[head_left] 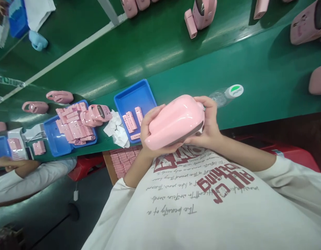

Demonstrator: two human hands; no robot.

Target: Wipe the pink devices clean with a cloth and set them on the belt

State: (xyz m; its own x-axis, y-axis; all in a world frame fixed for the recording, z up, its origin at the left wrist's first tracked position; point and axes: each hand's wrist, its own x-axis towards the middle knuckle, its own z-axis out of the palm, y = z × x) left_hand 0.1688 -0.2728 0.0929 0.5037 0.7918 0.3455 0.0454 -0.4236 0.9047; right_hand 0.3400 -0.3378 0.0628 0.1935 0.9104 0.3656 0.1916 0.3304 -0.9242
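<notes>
A glossy pink plastic housing (177, 119), rounded on top with a dark panel along its lower edge, is held in front of my chest. My left hand (150, 126) wraps round its narrower end, fingers partly hidden behind it. At the other end, my right hand (208, 121) grips it with fingers above and thumb below. Just left of the housing lies a blue tray (135, 91) with several slim pink pieces (130, 121) in it. What lies on the underside of the housing cannot be made out.
Crumpled white tissue (118, 130) lies beside another blue tray (53, 139) heaped with pink parts (74, 123). A clear bottle with a white-green cap (235, 91) rests right of my hands. More pink housings (204, 14) stand along the green bench (254, 66). A co-worker's arm (25, 166) shows at far left.
</notes>
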